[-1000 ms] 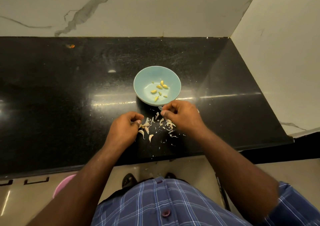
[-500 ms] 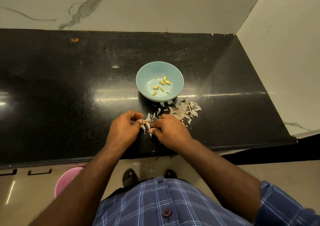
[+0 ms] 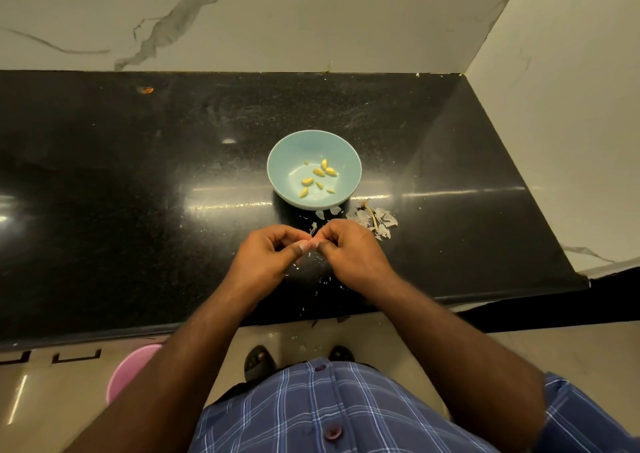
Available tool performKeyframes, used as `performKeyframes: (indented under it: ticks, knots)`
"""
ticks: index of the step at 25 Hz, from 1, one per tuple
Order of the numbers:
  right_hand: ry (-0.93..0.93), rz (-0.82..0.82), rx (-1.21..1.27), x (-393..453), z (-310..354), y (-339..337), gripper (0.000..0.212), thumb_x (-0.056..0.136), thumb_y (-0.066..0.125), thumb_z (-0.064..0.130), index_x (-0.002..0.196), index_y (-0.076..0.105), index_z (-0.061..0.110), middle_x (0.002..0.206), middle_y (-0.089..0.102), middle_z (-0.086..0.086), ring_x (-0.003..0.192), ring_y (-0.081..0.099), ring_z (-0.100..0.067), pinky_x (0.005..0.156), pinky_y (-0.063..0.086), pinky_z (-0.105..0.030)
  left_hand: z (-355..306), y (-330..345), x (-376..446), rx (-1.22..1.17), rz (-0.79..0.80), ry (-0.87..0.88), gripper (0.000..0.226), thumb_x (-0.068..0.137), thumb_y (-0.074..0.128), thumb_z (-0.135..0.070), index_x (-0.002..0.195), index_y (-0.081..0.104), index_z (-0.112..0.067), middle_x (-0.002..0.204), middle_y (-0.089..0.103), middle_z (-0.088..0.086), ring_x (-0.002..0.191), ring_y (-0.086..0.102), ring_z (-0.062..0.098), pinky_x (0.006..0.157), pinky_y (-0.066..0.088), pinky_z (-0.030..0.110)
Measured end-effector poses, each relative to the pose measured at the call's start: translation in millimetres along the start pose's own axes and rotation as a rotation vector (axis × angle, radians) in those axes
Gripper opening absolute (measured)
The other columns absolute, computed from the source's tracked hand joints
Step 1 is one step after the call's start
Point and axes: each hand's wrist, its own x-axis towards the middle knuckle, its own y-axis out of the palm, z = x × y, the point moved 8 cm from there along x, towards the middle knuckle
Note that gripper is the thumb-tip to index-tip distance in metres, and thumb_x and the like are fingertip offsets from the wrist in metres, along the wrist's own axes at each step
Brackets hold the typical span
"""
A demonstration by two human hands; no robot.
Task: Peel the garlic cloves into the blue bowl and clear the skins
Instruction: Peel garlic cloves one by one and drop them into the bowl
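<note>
A: Containers?

B: One blue bowl (image 3: 314, 169) stands on the black counter (image 3: 138, 182), just beyond the hands. It holds about seven peeled yellow cloves (image 3: 318, 177), loose on the bottom toward the right and near side. A pink tub (image 3: 130, 371) sits on the floor below the counter edge, left of the person; the arm cuts most of it off and its contents cannot be seen.

A: Position of the hands?

B: Left hand (image 3: 266, 262) and right hand (image 3: 349, 255) meet over the counter, just near of the bowl. Fingers of both are curled, tips together, pinching one small pale item (image 3: 309, 243) between them. It is too small and too covered to say whether it is a clove or skin.

A: The skins?

B: The main heap of skins (image 3: 375, 220) lies on the counter, touching or nearly touching the bowl's near right base and just beyond the right hand. A thin stalk lies in it. Smaller flakes (image 3: 323, 281) are scattered under and near of the hands, some close to the counter edge, a few on the floor.

A: Anything hidden?

B: The counter under both hands is covered. The person's checked shirt (image 3: 311, 414) blocks the lower floor; two shoe tips (image 3: 258, 362) show above it.
</note>
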Motion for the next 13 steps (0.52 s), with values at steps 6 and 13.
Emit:
performKeyframes:
  ticks: [6,13]
  knots:
    - [0.043,-0.016,0.4,-6,-5,-20,0.012,0.094,0.07,0.013,0.103,0.076,0.016,0.091,0.076,0.002,0.085,0.071,-0.009,0.08,0.059,-0.03,-10,13,8,-0.239,-0.007,0.004,0.011,0.089,0.074,-0.007,0.097,0.076,-0.014,0.087,0.076,0.009,0.075,0.064,0.019,0.067,0.053,0.028]
    - [0.033,-0.167,0.419,-9,-13,-52,0.018,0.083,0.075,0.008,0.1,0.075,0.015,0.086,0.077,-0.001,0.084,0.074,-0.015,0.083,0.062,-0.041,-29,34,17,-0.18,0.022,0.119,0.015,0.084,0.079,-0.006,0.092,0.075,-0.018,0.082,0.077,0.003,0.076,0.071,0.01,0.07,0.054,0.024]
